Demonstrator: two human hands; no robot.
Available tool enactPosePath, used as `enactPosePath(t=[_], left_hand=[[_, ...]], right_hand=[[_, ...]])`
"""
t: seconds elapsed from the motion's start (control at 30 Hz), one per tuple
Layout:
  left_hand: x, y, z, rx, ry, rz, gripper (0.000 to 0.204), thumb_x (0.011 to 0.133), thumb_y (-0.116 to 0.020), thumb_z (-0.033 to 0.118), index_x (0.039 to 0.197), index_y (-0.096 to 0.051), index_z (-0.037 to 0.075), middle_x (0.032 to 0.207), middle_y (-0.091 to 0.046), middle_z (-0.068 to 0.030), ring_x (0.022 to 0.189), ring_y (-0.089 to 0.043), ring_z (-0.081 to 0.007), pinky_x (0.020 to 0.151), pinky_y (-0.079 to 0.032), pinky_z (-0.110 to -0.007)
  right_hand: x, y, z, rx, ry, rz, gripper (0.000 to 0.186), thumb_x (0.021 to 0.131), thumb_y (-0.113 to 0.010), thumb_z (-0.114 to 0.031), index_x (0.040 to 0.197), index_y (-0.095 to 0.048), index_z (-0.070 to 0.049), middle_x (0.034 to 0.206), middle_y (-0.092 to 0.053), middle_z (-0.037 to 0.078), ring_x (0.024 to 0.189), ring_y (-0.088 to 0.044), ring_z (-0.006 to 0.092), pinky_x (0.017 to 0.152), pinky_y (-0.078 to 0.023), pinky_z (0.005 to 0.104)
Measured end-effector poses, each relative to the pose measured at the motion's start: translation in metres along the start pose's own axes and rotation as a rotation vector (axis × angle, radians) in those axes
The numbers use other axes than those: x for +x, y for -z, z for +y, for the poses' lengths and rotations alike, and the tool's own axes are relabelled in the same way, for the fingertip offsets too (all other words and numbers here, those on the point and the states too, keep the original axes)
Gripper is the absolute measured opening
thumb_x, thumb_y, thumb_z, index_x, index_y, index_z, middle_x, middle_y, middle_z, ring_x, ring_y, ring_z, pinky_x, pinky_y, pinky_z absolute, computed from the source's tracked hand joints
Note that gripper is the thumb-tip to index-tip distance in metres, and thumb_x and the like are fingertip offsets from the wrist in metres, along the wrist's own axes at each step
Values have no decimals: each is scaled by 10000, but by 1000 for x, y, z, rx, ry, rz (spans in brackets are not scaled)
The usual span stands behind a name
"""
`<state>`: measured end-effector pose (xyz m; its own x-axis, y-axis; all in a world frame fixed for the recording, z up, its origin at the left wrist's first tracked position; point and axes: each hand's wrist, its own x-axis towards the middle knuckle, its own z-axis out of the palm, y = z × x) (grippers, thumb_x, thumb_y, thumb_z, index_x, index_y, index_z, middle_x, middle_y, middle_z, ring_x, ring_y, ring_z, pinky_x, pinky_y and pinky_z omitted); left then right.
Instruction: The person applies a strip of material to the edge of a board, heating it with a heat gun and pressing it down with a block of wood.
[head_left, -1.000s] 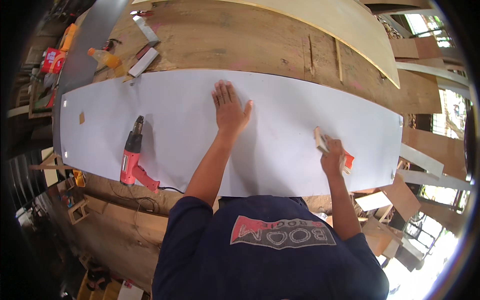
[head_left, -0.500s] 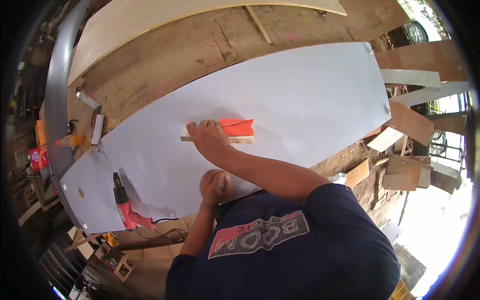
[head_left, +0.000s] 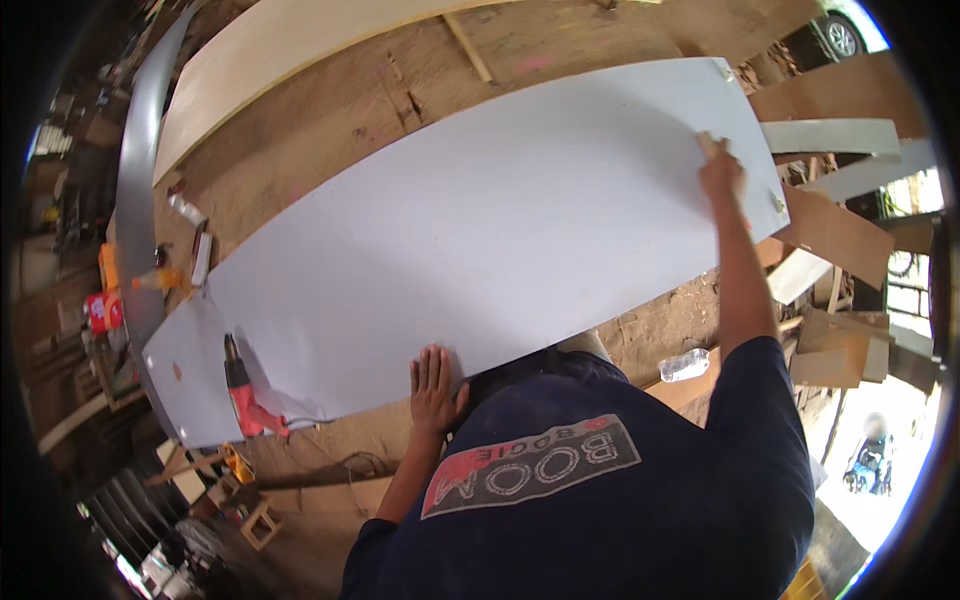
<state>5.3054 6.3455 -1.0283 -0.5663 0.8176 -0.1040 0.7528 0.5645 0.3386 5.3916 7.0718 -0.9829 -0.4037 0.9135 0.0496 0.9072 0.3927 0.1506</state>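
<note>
A long pale grey-white panel point(head_left: 480, 230) stretches across the bench. Over its far right part, my right hand point(head_left: 722, 175) is closed on a wooden block point(head_left: 706, 144); most of the block is hidden by the hand. In the earlier frame an orange sheet shows along this block. My left hand point(head_left: 432, 388) lies flat on the panel's near edge, fingers stretched out and nothing in them. A red and black heat gun point(head_left: 246, 395) rests on the left end of the panel, its nozzle pointing away from me.
Behind the panel, a pale curved board point(head_left: 290, 50) lies on the wooden bench point(head_left: 330, 140). A metal strip point(head_left: 140, 180) rises at the left, near an orange bottle point(head_left: 160, 278). Offcut boards point(head_left: 830, 235) crowd the right side, and a clear plastic bottle point(head_left: 684, 366) lies below the panel's near edge.
My right hand has swept from the middle of the panel to its far right end with the block. My left hand has come down from a blurred curl to lie flat on the near edge.
</note>
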Motion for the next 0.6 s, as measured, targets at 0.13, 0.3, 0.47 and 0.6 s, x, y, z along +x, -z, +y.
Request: enactPosePath(t=[0.13,0.3,0.47,0.6], left_hand=[[-75,12,9,6,285,-66,801,1021,-621,353,1624,-351,-99,1700,-333,-318,1618,-249,-469,1320,-194,-572],[-143,7,13,-137,910,340,633,1089,-534,308,1573,-432,-86,1658,-365,-345,1551,-331,-510,1278,-270,-575],[-130,24,-15,-133,689,405,554,1098,-525,324,1479,-520,-78,1625,-416,-324,1535,-370,-487,1255,-315,-573],[-74,49,-55,-254,457,573,502,1097,-533,294,1442,-549,-71,1614,-438,-309,1517,-412,-465,1235,-346,-568]], right_hand=[[28,6,58,75,-27,-39,373,930,-652,-216,1282,-625,-96,1183,-768,252,1154,-735,434,1020,-560,544],[-2,21,38,77,57,-63,386,888,-712,-225,1243,-670,-79,1164,-775,244,1118,-743,430,1003,-568,536],[-157,43,-95,287,199,-150,330,908,-650,-140,1233,-686,-100,1044,-788,222,1033,-766,406,926,-602,531],[-319,80,-202,143,523,-421,614,912,-596,-69,1455,-612,-356,1213,-697,97,925,-753,297,798,-601,467]])
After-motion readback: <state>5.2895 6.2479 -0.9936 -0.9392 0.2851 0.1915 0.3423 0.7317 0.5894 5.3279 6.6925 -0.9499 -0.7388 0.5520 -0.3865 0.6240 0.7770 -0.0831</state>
